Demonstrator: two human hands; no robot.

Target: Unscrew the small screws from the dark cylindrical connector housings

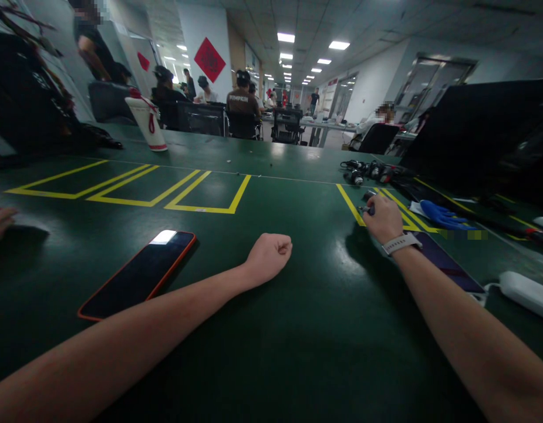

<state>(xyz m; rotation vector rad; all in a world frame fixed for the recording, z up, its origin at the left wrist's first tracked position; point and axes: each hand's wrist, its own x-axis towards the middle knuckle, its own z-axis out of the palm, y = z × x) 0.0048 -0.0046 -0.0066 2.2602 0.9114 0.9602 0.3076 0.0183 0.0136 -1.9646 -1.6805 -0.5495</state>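
My left hand [269,258] rests on the green tabletop [297,352] as a loose fist, and nothing shows in its fingers. A phone in an orange case [141,273] lies left of it, partly behind my forearm. Over on the right, my right hand [384,218], with a grey watch band [402,242] at the wrist, is closed on a small dark metallic part [368,209]. Most of that part is hidden by my fingers, so its kind does not show. It is held over a yellow-taped outline [350,202]. A dark tablet-like slab [449,261] lies beside that wrist.
Several taped outlines [201,210] mark the left side. A white cup [148,124] stands at the back left. Dark cabled parts [366,171] and blue gloves [445,214] lie right, near a white power strip [526,294]. Another person's hand [0,223] enters from the left.
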